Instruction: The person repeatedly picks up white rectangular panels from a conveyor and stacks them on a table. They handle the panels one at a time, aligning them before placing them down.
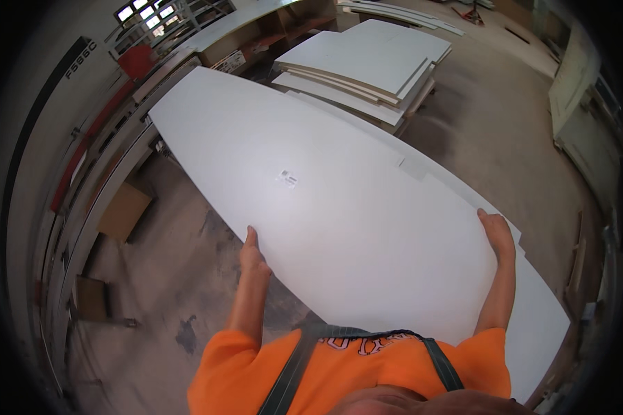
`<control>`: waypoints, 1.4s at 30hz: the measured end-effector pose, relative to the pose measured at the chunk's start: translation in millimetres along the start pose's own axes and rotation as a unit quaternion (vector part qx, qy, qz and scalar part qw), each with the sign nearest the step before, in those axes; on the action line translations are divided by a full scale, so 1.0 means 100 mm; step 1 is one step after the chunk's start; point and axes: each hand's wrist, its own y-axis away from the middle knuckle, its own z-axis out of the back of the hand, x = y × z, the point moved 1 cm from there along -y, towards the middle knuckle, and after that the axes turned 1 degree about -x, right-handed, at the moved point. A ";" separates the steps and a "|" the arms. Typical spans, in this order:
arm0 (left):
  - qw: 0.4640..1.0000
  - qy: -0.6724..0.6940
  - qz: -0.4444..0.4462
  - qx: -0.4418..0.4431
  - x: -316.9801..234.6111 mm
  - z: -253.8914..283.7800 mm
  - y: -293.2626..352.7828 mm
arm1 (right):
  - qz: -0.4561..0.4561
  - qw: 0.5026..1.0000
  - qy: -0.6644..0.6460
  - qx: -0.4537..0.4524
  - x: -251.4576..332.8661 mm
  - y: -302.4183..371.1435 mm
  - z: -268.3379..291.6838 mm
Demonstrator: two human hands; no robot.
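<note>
A long white panel (339, 207) stretches diagonally in front of me, from the machine at the far left to beside my body at the right. A small printed label (287, 179) sticks to its face. My left hand (253, 254) grips the panel's near-left edge, thumb on top and the other fingers hidden beneath. Over at the opposite edge, my right hand (497, 232) is closed round the rim, its fingers partly out of sight. Along that right-hand edge a second white layer (543, 304) shows, but I cannot tell whether it is a separate sheet.
A large pale machine (41, 117) with a red rail (83, 162) runs along the left. Beyond the panel stands a stack of white boards (367, 59). Brown board pieces (123, 211) are at the lower left. More panels (588, 97) lean at the right.
</note>
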 end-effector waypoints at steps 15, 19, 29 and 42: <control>0.996 0.073 0.057 0.018 1.63 -0.84 1.50 | 0.087 0.989 -0.093 -0.074 -2.55 0.26 1.14; 0.994 0.095 0.061 -0.003 1.90 -0.83 1.28 | 0.065 0.996 -0.003 -0.058 -2.64 0.25 1.22; 0.995 0.042 0.065 -0.062 2.21 -0.67 0.37 | -0.037 0.983 0.177 0.023 -1.84 0.08 1.25; 0.995 -0.083 0.007 -0.045 2.06 -0.53 -1.36 | 0.004 0.993 0.088 0.083 -1.31 -1.46 0.10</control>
